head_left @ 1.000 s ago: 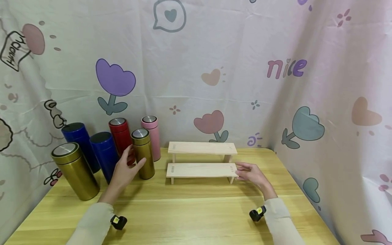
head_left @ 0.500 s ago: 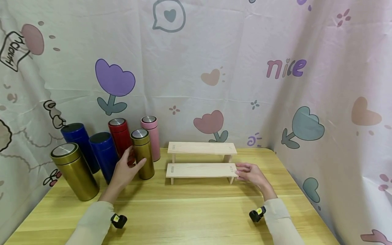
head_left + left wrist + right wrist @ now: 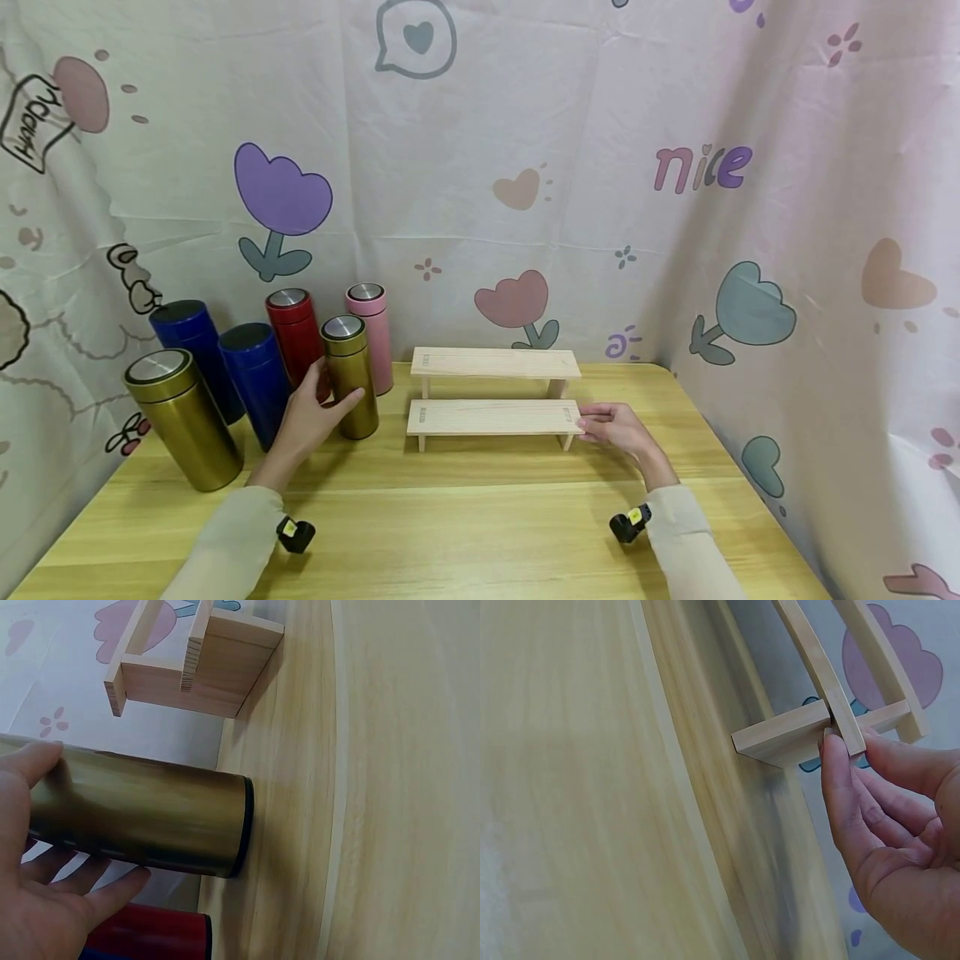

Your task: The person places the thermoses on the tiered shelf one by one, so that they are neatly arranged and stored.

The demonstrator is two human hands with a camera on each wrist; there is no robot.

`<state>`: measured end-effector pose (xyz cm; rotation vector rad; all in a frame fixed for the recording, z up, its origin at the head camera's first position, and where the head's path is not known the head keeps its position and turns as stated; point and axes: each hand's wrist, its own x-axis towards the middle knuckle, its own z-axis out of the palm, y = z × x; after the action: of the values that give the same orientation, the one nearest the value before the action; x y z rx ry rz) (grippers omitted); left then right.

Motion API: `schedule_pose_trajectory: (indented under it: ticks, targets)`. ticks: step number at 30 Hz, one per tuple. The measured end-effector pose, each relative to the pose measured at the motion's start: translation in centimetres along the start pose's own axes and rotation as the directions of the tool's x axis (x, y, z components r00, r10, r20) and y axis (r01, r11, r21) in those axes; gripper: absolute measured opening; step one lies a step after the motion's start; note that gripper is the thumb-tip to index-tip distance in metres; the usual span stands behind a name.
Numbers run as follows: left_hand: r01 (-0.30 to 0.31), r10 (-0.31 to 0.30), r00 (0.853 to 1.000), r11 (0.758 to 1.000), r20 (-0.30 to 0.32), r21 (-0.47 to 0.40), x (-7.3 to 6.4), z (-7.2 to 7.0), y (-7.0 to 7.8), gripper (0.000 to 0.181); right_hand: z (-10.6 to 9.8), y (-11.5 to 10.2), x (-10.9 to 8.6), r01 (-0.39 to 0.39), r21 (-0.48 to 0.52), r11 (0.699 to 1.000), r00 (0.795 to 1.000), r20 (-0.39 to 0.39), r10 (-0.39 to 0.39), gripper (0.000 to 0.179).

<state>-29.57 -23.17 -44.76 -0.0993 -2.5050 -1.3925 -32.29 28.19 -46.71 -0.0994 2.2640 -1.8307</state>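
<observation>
A slim gold thermos (image 3: 354, 367) with a silver lid stands upright on the table. My left hand (image 3: 307, 417) is around its lower body, thumb across the near side and fingers on its left side. In the left wrist view, the left hand's thumb (image 3: 41, 757) lies on the gold thermos (image 3: 150, 810), other fingers along the opposite side. My right hand (image 3: 618, 427) pinches the right end of the lower board of a two-step wooden shelf (image 3: 491, 415). In the right wrist view, thumb and forefinger of the right hand (image 3: 907, 832) clasp the board's end (image 3: 838, 720).
Left of my left hand stand a large gold thermos (image 3: 187, 425), two blue thermoses (image 3: 197, 354) and a red thermos (image 3: 294, 333). A pink thermos (image 3: 378, 333) stands behind the slim gold one. A patterned curtain (image 3: 480, 167) borders the wooden table (image 3: 480, 533).
My left thumb has shifted slightly right, further across the slim gold thermos, and the left wrist has moved a little right. The right hand and shelf stay in place.
</observation>
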Motion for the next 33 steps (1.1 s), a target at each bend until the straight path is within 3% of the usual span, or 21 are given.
schedule_pose_trajectory:
  ticks: [12, 23, 29, 33]
  targets:
    - [-0.010, 0.010, 1.000, 1.000, -0.014, 0.012, 0.2, 0.2, 0.0, 0.093, 0.0, 0.4, -0.2, 0.035, 0.001, 0.999, 0.999, -0.026, -0.035, 0.055]
    - [-0.029, 0.030, 0.998, 0.999, -0.055, 0.023, 0.1, 0.3, 0.1, 0.090, -0.2, 0.9, 0.0, 0.064, -0.008, 0.998, 0.998, -0.021, -0.064, 0.048]
    - [-0.004, 0.005, 0.997, 1.000, -0.076, 0.011, -0.1, 0.0, 0.6, 0.091, -0.2, 1.1, 0.0, 0.058, 0.024, 0.998, 0.998, -0.009, -0.058, 0.049]
    - [-0.021, 0.023, 0.995, 1.000, -0.092, 0.018, -0.2, -0.2, 1.3, 0.090, -0.2, 1.0, -0.1, 0.055, 0.044, 0.997, 0.998, -0.008, -0.055, 0.051]
